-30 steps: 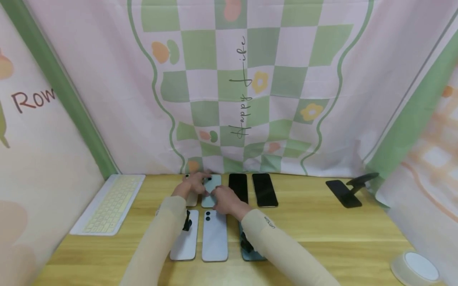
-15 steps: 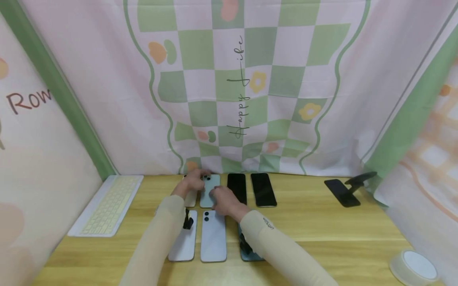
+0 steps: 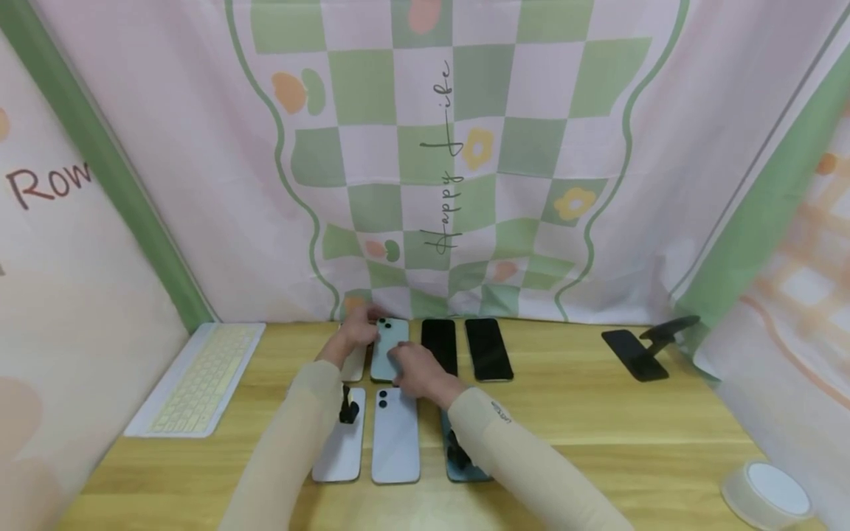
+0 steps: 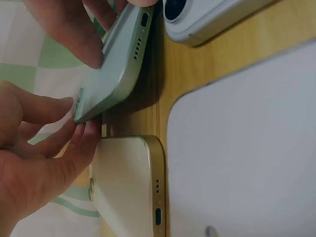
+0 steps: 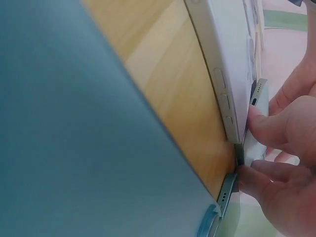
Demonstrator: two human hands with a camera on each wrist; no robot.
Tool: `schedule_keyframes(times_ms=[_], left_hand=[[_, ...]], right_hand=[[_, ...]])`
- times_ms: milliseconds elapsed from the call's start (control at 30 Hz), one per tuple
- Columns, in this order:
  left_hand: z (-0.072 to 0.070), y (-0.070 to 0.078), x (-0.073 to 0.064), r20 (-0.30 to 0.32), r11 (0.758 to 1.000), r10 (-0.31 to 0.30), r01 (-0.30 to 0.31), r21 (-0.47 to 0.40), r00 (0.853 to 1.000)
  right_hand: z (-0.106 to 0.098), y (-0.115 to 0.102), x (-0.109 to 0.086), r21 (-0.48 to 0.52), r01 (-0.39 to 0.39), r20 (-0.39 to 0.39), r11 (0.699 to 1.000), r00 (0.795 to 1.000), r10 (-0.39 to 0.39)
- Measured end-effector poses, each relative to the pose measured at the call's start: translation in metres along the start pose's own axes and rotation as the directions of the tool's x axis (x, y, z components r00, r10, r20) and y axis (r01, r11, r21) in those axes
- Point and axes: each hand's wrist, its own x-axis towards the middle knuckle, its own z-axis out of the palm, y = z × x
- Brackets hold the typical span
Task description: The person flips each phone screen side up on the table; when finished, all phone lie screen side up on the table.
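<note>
Clock centred on the pale green phone (image 3: 392,339), twelve toward the curtain (image 3: 425,147). The curtain hangs along the surface's far edge, just beyond the phone: a limit at twelve. Cream phone (image 3: 357,367) just beside at nine, partly hidden by the left hand (image 3: 356,329). First black phone (image 3: 440,341) near at three; second black phone (image 3: 489,350) past it. Lilac phone (image 3: 396,435) at six, white phone (image 3: 341,453) at seven, teal phone (image 3: 468,474) between four and five; sleeves cover parts of the last two.

Left hand pinches the green phone near its camera end; right hand (image 3: 421,370) pinches it toward the port end. Left wrist view: shadow under the port end, phone tilted against the wood.

Farther out: keyboard (image 3: 199,380) at nine, black stand (image 3: 647,358) at three, tape roll (image 3: 766,494) toward four. Widest stretch of surface (image 3: 584,435) runs from the second black phone to the stand; a narrower strip separates cream phone and keyboard. Lilac-to-green gap: slim.
</note>
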Motion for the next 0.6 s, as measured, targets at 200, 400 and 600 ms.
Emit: schedule_keyframes(times_ms=[200,400,600], left_hand=[[0.0007,-0.0014,-0.0032,-0.025,1.000,0.002,-0.002,-0.002,1.000],[0.0026,-0.0061,-0.0029,-0.029,0.998,-0.034,0.033,-0.045,0.999],[0.0034,-0.0094,-0.0009,-0.005,0.993,-0.105,0.104,-0.060,0.994]], right_hand=[[-0.0025,0.0020,-0.0010,0.042,0.000,0.008,0.999,1.000,-0.001],[-0.0026,0.0028,-0.0012,0.073,-0.012,0.016,0.997,1.000,0.011],[-0.0028,0.0026,-0.0019,0.081,-0.018,0.017,0.997,1.000,0.017]])
